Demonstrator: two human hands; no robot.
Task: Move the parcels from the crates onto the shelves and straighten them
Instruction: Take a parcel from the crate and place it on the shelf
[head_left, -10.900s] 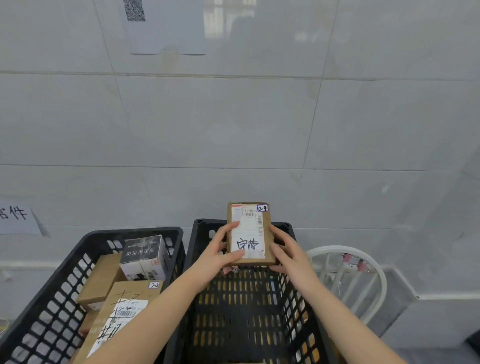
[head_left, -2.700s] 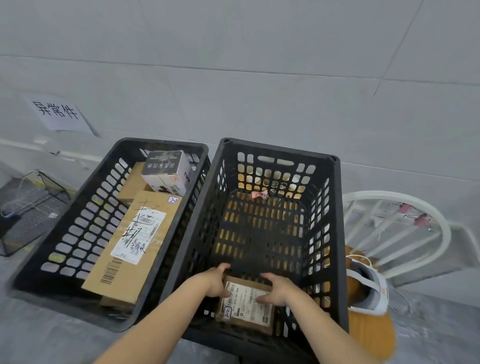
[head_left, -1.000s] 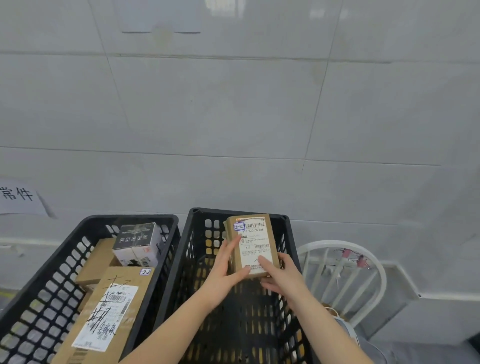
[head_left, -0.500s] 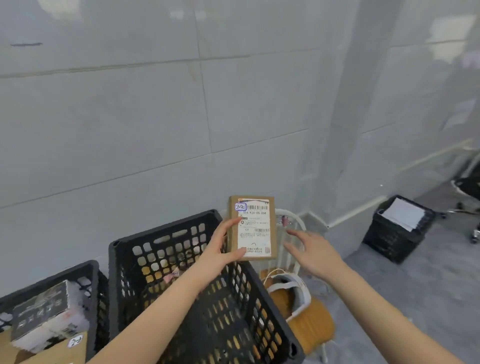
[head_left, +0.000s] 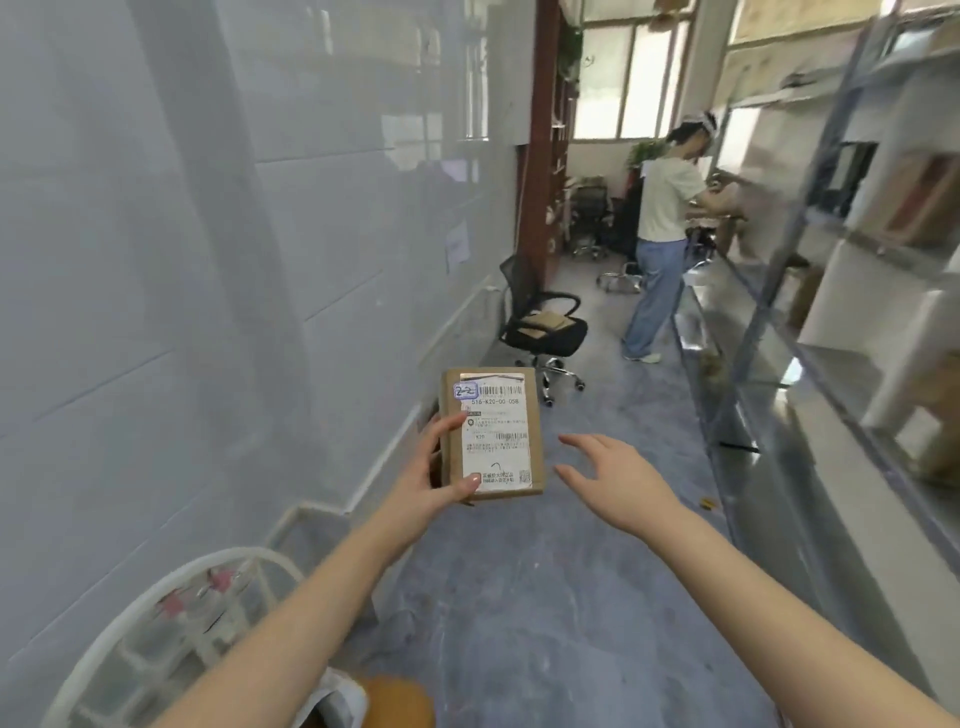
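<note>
Now, parcel upright lengthwise in left hand, label camera-ward.

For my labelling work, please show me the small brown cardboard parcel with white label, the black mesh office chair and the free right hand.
small brown cardboard parcel (head_left: 493, 434): head view, white label.
black mesh office chair (head_left: 556, 342): head view, seat.
right hand (head_left: 618, 478): head view, its back.

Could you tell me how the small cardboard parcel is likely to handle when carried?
Probably light: the left hand alone holds the parcel upright by one side. Likely stiff, since its cardboard faces and corners look flat and square. Its flat sides should keep it from rolling.
</note>
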